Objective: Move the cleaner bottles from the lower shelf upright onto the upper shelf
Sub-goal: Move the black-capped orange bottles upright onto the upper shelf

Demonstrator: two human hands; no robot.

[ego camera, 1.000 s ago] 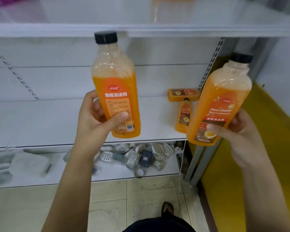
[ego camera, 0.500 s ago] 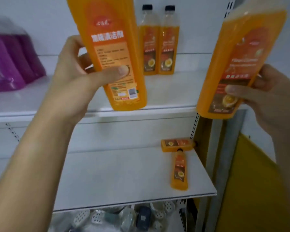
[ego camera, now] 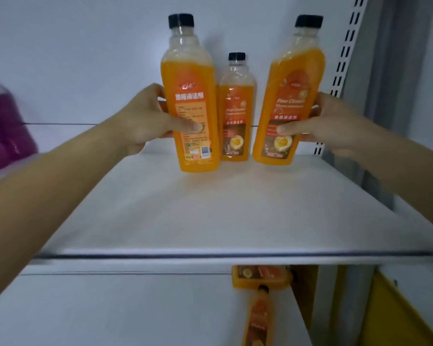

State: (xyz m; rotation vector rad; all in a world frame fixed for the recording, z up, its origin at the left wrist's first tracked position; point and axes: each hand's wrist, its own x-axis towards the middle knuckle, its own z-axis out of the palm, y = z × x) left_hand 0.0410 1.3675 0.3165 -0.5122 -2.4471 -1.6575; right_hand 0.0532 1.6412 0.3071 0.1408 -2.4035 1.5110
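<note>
My left hand point(ego camera: 145, 121) grips an orange cleaner bottle point(ego camera: 190, 78) with a black cap, held upright with its base at the white upper shelf point(ego camera: 210, 216). My right hand point(ego camera: 320, 123) grips a second orange bottle point(ego camera: 293, 78), tilted slightly left, its base low over the shelf. Between them, further back, another orange bottle point(ego camera: 236, 101) stands upright; one more behind the left bottle is mostly hidden. On the lower shelf point(ego camera: 110, 308) two orange bottles lie flat: one crosswise point(ego camera: 260, 277), one pointing toward me point(ego camera: 259, 318).
Purple containers point(ego camera: 3, 131) stand at the left end of the upper shelf. A slotted metal upright point(ego camera: 345, 58) and a grey post border the shelf on the right. A yellow panel point(ego camera: 398, 313) lies below right.
Both hands moved forward and down over the upper shelf, carrying their bottles to the back row. The view rose, so the lower shelf now shows only at the bottom.
</note>
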